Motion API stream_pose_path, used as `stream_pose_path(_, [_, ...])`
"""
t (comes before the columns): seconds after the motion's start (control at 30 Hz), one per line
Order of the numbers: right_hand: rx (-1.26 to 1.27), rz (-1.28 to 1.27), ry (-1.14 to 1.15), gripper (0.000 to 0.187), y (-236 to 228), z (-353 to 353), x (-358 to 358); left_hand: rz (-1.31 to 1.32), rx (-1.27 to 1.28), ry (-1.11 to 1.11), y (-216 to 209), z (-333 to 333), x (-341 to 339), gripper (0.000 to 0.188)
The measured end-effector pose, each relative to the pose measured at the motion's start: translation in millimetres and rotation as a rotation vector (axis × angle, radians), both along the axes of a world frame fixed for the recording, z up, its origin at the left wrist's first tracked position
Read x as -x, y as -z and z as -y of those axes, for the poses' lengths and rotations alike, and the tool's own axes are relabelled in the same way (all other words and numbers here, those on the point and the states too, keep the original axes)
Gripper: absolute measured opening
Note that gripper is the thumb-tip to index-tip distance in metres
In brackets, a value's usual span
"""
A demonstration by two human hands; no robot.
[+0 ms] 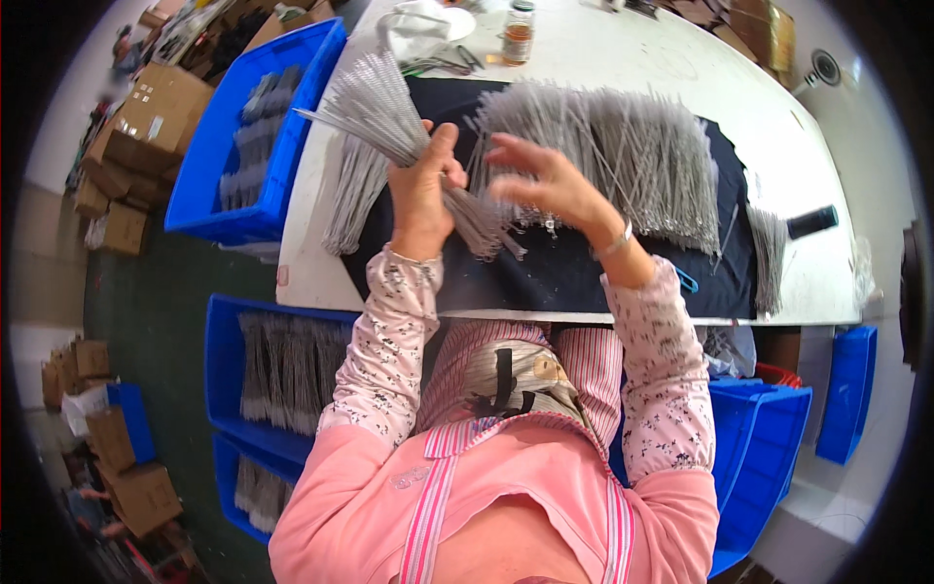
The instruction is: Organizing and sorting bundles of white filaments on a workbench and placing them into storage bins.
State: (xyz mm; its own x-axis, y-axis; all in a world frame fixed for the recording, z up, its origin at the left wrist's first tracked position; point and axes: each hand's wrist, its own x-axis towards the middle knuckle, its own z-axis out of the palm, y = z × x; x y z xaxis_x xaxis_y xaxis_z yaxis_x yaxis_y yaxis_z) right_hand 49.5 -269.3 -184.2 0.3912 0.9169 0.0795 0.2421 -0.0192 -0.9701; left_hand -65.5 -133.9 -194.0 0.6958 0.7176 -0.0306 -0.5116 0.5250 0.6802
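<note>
My left hand [422,195] is wrapped around a bundle of thin grey wire brushes [375,109]. Their bristly ends fan out up and to the left, and the thin looped wire ends stick out below the fist. Beside it, my right hand [556,185] is raised with fingers spread and nothing visible in them; it is slightly blurred. Behind the right hand, a wide heap of the same brushes [642,161] lies on a dark cloth [506,292]. A smaller bunch [355,200] lies left of my left hand, partly hidden by the held bundle.
A blue crate [185,209] with brushes stands left of the white table [302,263]; more blue crates [222,360] sit below it. At the far edge are a jar [518,39] and a white cap [418,34]. A black cylinder [812,223] lies at right by another bunch [769,258].
</note>
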Motion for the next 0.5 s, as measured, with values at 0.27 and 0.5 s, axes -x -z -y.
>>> stream_pose_path(0.27, [-0.14,0.237,0.183,0.038,57.5,-17.6,106.8,-0.29,-0.146,-0.406,-13.7,45.5,28.7,0.056])
stream_pose_path(0.5, [0.336,-1.121,-0.198,0.009,-22.3,10.4,123.2,-0.683,-1.391,-0.621,-7.1,36.4,131.3,0.073])
